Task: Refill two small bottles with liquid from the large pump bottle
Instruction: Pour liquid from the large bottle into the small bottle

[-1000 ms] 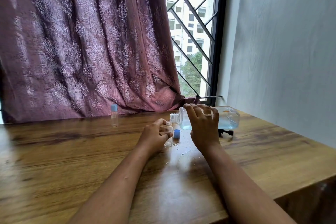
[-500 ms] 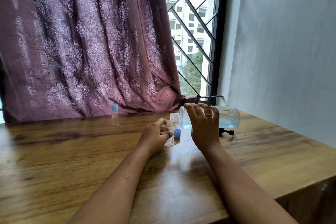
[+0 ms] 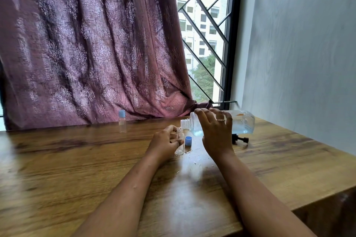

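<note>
My right hand (image 3: 216, 132) grips the large clear bottle (image 3: 243, 124), held on its side above the table with its open threaded neck pointing left, right over a small clear bottle (image 3: 180, 143). Pale blue liquid lies low in the large bottle. My left hand (image 3: 163, 144) holds that small uncapped bottle upright on the table. Its blue cap (image 3: 188, 141) rests just to its right. A second small bottle (image 3: 122, 124) with a blue cap on stands further back to the left. The black pump head (image 3: 240, 139) lies on the table behind my right hand.
The wooden table (image 3: 77, 159) has a few wet drops near the small bottle. A purple patterned curtain (image 3: 86, 44) hangs along the table's far edge, a barred window (image 3: 204, 34) sits beside it, and a white wall (image 3: 298, 44) runs along the right.
The large bottle's neck has dipped slightly lower toward the small bottle's mouth. Both hands stay in nearly the same place.
</note>
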The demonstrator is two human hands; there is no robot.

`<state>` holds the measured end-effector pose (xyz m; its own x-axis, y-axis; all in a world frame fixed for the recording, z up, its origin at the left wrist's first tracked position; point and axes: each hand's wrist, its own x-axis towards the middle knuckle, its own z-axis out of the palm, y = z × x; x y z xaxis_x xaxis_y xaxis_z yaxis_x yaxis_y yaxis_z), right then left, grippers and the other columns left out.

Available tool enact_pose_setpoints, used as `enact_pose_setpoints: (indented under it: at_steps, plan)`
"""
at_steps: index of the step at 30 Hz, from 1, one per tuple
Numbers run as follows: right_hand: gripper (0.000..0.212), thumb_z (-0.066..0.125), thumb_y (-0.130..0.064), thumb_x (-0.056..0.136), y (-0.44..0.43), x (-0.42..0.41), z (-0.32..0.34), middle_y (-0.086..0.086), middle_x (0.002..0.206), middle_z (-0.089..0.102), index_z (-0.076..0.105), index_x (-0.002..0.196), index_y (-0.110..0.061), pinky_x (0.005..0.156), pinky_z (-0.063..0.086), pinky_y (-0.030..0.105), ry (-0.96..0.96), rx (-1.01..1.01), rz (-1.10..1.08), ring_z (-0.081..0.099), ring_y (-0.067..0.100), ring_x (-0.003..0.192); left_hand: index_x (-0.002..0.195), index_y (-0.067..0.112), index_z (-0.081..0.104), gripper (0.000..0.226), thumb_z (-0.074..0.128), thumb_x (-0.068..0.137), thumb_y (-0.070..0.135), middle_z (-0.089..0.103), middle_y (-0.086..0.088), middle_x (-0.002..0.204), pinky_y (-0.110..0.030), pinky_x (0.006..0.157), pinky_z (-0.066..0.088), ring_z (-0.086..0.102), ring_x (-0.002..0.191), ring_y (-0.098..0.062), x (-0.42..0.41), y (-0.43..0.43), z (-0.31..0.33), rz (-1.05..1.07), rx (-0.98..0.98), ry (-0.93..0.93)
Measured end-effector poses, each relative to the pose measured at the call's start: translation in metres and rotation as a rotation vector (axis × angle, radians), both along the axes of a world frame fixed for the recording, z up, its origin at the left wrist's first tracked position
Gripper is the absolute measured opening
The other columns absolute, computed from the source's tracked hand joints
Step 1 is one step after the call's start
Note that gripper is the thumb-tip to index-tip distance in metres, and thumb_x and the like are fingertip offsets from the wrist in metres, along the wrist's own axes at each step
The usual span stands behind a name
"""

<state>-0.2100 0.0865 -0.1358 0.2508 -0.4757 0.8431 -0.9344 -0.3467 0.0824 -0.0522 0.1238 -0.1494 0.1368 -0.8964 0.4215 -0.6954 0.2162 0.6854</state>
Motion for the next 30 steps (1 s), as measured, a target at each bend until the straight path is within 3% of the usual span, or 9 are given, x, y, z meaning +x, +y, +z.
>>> enact_pose_setpoints:
  at_steps: [6,23,30]
  plan:
    - [0.066,0.042,0.004,0.063,-0.0005,0.0001,0.0001,-0.008,0.120,0.062,0.049,0.120,-0.028,0.096,0.027,0.041,0.005,-0.001,-0.013,0.055,0.026,0.113,0.114,0.016,0.057,0.035,0.071,0.081,0.021,0.070,-0.003,0.108,-0.011,0.064,0.040,0.062,0.085,-0.009,0.0000,0.0006,0.0002,0.005,-0.006,-0.010]
    - [0.068,0.047,0.005,0.059,-0.0017,0.0002,0.0000,-0.008,0.118,0.063,0.051,0.119,-0.028,0.095,0.028,0.041,0.009,-0.027,-0.020,0.056,0.026,0.112,0.114,0.017,0.058,0.035,0.071,0.081,0.021,0.068,-0.005,0.114,-0.018,0.078,0.044,0.065,0.100,-0.013,-0.0008,0.0018,0.0014,0.010,-0.020,-0.023]
    - [0.067,0.045,0.005,0.060,-0.0005,0.0002,0.0006,-0.008,0.117,0.063,0.051,0.118,-0.028,0.095,0.028,0.040,0.000,-0.042,-0.014,0.056,0.025,0.111,0.116,0.017,0.057,0.039,0.072,0.081,0.020,0.069,-0.005,0.112,-0.018,0.079,0.044,0.060,0.092,-0.007,-0.0002,0.0006,0.0012,0.005,-0.007,-0.009]
